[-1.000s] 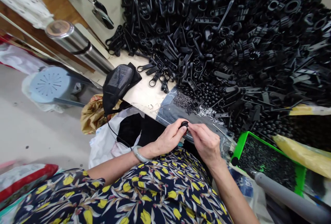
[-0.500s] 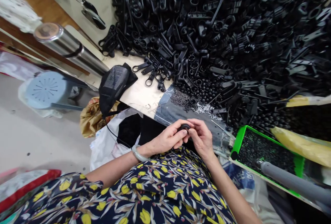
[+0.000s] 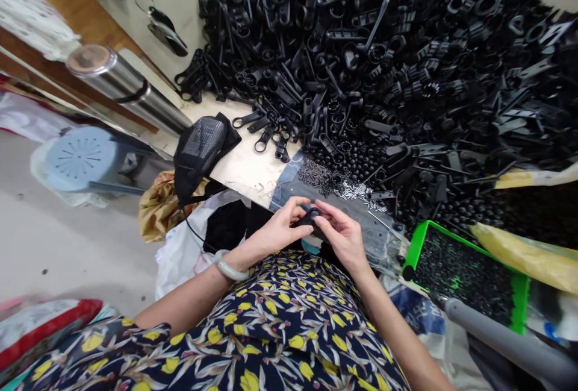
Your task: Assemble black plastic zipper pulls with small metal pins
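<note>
Close to my body, at the table's front edge, both hands hold a small black plastic part with a ring-shaped end. My left hand grips its left side, with fingers over the far edge and the thumb on the near side. My right hand pinches the ring end between thumb and fingers. Much of the part is hidden by my fingers. Just beyond lie small silver pins, tiny dark metal pieces and black balls on the table.
A large heap of black plastic parts covers the table's far side. To the right are a green tray of small black pieces and a yellow bag. On the left stand a steel flask, a black mesh pouch and a blue stool.
My left hand has opened its grip somewhat and shifted left. The black part has turned and moved slightly left, and my right hand has moved a little left with it.
</note>
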Motion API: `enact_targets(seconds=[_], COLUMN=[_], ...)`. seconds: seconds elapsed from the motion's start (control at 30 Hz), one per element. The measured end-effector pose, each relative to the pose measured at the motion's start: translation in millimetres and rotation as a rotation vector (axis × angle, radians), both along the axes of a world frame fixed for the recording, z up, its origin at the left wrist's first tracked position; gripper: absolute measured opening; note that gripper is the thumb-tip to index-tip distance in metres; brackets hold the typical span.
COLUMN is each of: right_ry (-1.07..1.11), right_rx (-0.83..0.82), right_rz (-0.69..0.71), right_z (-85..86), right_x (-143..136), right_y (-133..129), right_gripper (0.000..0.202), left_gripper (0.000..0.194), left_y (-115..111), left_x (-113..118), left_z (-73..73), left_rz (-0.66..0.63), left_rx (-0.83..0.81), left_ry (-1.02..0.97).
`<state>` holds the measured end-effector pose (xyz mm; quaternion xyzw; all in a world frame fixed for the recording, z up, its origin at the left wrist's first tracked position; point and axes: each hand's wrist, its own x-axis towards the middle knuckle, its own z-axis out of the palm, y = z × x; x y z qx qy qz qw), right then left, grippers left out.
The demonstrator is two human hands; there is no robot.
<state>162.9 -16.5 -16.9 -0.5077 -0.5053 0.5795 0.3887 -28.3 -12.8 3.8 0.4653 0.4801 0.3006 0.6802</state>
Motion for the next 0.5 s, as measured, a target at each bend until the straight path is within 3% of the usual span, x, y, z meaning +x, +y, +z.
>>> enact_targets(seconds=[0.13, 0.3, 0.5], right_ry=[-0.058, -0.159, -0.200], right_rx=[0.101, 0.227, 0.282], right_rz=[0.071, 0.075, 0.077], right_z=[-0.5, 4.6, 4.5], right_x=[9, 7, 6], right_y=[3, 10, 10], right_gripper=[0.028, 0.026, 0.027], left_gripper=[0.039, 0.035, 0.031], left_y=[5, 8, 8], left_x=[-3, 1, 1], left_z=[7.4, 18.6, 21.1], left_rz=[-0.131, -0.082, -0.033], left_rx=[-0.199, -0.280, -0.289], left_ry=[-0.159, -0.194, -0.167])
